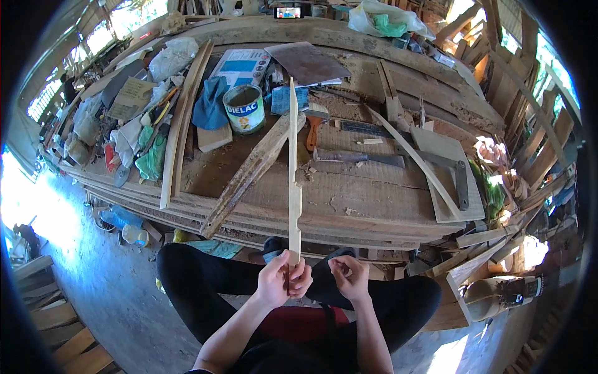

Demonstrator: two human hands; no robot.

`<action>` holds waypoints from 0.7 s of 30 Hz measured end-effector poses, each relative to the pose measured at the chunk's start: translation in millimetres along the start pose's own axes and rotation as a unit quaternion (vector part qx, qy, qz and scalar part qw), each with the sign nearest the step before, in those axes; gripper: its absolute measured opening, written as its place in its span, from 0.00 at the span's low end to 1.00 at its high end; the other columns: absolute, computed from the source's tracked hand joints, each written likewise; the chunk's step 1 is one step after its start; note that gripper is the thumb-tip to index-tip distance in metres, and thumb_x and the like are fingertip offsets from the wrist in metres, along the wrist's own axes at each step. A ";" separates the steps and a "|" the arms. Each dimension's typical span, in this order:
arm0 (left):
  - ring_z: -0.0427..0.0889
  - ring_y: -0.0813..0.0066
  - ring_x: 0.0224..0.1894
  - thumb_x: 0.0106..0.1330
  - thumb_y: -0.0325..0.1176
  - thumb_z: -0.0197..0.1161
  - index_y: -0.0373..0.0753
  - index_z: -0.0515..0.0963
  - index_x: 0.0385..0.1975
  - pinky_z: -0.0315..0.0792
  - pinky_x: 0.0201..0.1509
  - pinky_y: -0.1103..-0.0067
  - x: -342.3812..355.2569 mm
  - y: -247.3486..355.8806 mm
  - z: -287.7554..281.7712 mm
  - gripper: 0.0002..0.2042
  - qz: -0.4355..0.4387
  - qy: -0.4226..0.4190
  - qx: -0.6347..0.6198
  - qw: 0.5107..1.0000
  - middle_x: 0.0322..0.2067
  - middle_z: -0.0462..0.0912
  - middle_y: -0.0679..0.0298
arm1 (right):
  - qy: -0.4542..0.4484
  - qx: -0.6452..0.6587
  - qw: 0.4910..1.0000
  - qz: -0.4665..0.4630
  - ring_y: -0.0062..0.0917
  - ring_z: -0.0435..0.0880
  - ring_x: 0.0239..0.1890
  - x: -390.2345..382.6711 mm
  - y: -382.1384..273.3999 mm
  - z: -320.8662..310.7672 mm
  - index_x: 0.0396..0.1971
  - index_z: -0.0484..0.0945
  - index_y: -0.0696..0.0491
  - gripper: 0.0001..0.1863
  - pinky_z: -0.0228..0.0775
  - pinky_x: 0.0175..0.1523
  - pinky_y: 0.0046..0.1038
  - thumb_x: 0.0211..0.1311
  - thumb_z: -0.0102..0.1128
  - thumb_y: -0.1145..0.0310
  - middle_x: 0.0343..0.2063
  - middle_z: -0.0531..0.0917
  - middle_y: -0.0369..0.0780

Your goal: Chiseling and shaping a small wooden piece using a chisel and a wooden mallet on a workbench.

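Observation:
My left hand (281, 278) is wrapped round the lower end of a long, thin, pale wooden strip (294, 212). The strip stands almost upright in front of me, with notches cut along its right edge. Just to the right, my right hand (350, 275) is held apart from the strip with its fingers curled and pinched together; whether something small is between them is hidden. Beyond the strip, on the workbench of stacked planks (361, 206), lie a knife with a worn blade (358, 157) and a brush with an orange handle (313, 132).
Left of the strip are a rough wooden bat-shaped piece (255, 168), a paint-smeared tin can (244, 111) and a blue cloth (212, 103). A metal try square (460, 181) rests on a board at the right. Bags and tools (134, 118) crowd the far left; a phone (289, 12) stands at the back.

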State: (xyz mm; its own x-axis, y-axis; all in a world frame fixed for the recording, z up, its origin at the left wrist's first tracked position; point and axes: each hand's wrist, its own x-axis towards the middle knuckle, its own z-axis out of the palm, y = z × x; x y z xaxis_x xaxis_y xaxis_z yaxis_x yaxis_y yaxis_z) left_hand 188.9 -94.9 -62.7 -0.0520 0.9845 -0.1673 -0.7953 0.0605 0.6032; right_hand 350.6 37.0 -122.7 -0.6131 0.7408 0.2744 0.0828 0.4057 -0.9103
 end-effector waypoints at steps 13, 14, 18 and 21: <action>0.55 0.79 0.14 0.70 0.60 0.41 0.45 0.61 0.18 0.50 0.16 0.81 -7.8 -23.1 -15.1 0.26 -0.108 -0.055 -0.076 0.990 0.15 0.61 0.69 | -0.038 0.257 0.961 0.094 0.18 0.79 0.29 10.0 -23.2 8.0 0.37 0.81 0.61 0.10 0.71 0.37 0.20 0.68 0.59 0.69 0.29 0.83 0.38; 0.55 0.79 0.14 0.70 0.60 0.41 0.45 0.61 0.18 0.50 0.16 0.81 -10.0 -28.1 -16.0 0.26 -0.118 -0.056 -0.079 0.988 0.15 0.61 0.69 | -0.042 0.271 0.957 0.099 0.17 0.78 0.33 17.3 -37.6 6.7 0.44 0.79 0.61 0.16 0.68 0.38 0.20 0.71 0.56 0.62 0.33 0.83 0.38; 0.55 0.80 0.14 0.70 0.59 0.42 0.44 0.63 0.18 0.49 0.15 0.82 -27.7 -44.9 -15.2 0.25 -0.200 -0.102 -0.177 0.958 0.15 0.61 0.69 | -0.005 0.333 0.939 0.083 0.16 0.78 0.32 53.4 -86.0 12.6 0.44 0.80 0.61 0.16 0.68 0.36 0.19 0.70 0.58 0.61 0.37 0.85 0.41; 0.59 0.82 0.13 0.70 0.58 0.43 0.41 0.65 0.21 0.52 0.14 0.84 -31.1 -53.3 -12.2 0.26 -0.179 -0.158 -0.210 0.948 0.14 0.64 0.68 | -0.018 0.284 0.957 0.063 0.15 0.77 0.31 57.9 -87.9 4.0 0.42 0.81 0.61 0.14 0.67 0.35 0.17 0.68 0.61 0.64 0.38 0.86 0.42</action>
State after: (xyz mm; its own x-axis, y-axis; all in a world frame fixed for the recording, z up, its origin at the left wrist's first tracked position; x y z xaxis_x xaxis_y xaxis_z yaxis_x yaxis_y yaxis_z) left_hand 225.5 -130.7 -99.1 0.3979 0.9172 -0.0213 -0.9013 0.3952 0.1774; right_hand 304.7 42.2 -28.1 -0.6538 0.7418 0.1495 -0.2753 -0.0491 -0.9601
